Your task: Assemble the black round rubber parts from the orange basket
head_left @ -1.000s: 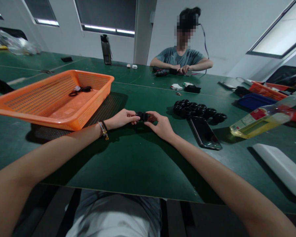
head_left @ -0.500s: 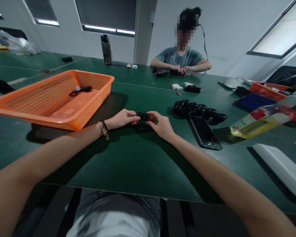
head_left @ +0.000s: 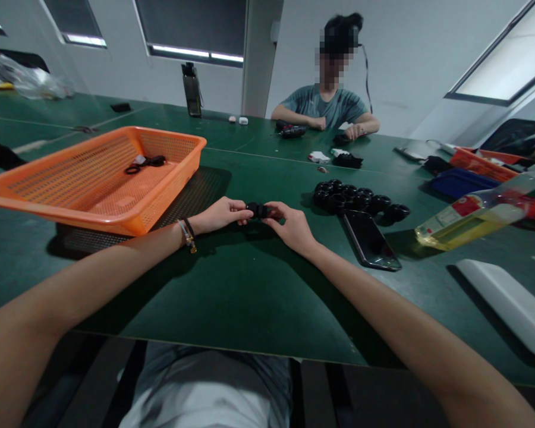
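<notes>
A small black plastic part (head_left: 258, 210) is pinched between both my hands just above the green table (head_left: 232, 297). My left hand (head_left: 220, 214) grips its left end with fingertips and thumb. My right hand (head_left: 290, 227) holds its right end, fingers curled over it. A heap of similar black round parts (head_left: 356, 199) lies on the table to the right of my hands. An orange mesh basket (head_left: 93, 178) stands to the left, with a few small dark items (head_left: 145, 161) inside.
A dark phone (head_left: 371, 241) lies right of my right hand, beside a bottle of yellow liquid (head_left: 477, 214) and a white object (head_left: 508, 303). A person in a grey-blue shirt (head_left: 327, 104) sits across the table. Blue and orange trays (head_left: 468, 172) stand far right.
My hands stay in place on the black part. The person opposite has moved their hands apart, one reaching to their left on the table.
</notes>
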A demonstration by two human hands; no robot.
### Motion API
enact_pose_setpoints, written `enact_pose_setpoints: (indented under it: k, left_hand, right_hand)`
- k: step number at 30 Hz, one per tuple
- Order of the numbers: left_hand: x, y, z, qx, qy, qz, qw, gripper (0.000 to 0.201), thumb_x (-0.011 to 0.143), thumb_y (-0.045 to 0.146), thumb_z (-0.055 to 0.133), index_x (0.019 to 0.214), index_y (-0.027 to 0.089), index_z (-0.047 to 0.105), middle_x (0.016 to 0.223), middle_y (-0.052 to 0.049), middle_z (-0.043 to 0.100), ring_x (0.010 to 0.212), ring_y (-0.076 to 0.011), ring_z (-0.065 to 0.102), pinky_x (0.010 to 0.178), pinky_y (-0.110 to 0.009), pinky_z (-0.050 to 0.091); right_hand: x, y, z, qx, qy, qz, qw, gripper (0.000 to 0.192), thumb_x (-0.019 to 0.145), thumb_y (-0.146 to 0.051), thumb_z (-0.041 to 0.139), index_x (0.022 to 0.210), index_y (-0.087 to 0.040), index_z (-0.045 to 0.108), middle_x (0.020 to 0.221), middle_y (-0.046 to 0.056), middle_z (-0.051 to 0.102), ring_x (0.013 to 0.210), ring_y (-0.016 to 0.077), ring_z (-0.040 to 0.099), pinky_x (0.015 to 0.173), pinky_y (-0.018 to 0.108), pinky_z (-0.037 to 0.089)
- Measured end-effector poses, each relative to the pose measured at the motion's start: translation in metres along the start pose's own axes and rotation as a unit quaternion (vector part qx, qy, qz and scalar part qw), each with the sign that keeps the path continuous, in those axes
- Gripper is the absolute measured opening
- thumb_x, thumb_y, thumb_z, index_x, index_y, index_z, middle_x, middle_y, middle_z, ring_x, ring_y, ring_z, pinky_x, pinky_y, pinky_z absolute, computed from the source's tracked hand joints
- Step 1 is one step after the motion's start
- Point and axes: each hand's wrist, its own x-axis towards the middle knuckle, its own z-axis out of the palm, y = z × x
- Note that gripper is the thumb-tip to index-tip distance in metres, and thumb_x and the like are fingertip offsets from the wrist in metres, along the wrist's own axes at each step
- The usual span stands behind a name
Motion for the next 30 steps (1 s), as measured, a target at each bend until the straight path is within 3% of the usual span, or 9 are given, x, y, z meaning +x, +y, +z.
enact_pose_setpoints:
  k: [30]
  left_hand:
    - [0.001, -0.0039, -0.0004, -0.018, -0.001, 0.008, 1.0, 0.024, 0.073, 0.033, 0.056, 0.066, 0.01, 0.059, 0.06, 0.002, 0.053, 0.057, -0.0076, 0.049, 0.058, -0.02, 0.038]
  right_hand:
    - [0.0007, 0.0024, -0.0009, -0.028, -0.009, -0.01, 1.0, 0.021, 0.075, -0.019, 0.06, 0.096, -0.017, 0.063, 0.079, 0.004, 0.069, 0.07, 0.0165, 0.063, 0.067, 0.03, 0.049]
